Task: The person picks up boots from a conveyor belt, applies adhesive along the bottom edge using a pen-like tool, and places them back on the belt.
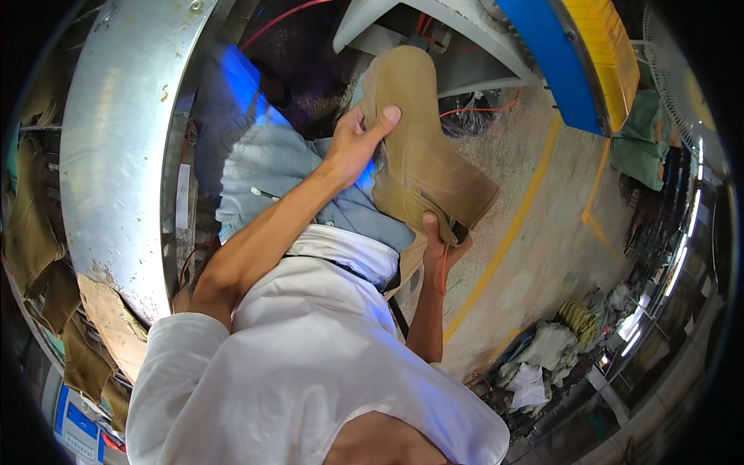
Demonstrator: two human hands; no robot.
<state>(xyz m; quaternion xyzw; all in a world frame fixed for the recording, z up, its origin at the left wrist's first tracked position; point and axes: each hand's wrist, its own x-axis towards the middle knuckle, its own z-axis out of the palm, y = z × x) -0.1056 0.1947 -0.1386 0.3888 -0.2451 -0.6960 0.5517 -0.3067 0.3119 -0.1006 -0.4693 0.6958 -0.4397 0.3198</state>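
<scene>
A tan boot upper (415,132) is held in front of me, above my lap, its rounded end pointing away. No sole shows on it. My left hand (360,143) is closed on its left edge, thumb lying on the outer face and fingers partly hidden behind. Near a tab and small opening at its near end, my right hand (449,246) grips the piece with the thumb on top; its other fingers are mostly out of sight. A thin orange-red cord (443,271) hangs at my right wrist.
A curved metal work surface (124,155) runs along my left. Ahead stands a pale machine frame (480,39) beside a blue and yellow machine part (566,70). Tan pieces (35,209) hang far left. A fan (674,70), green bundle (643,139) and scrap heap (546,349) are at right.
</scene>
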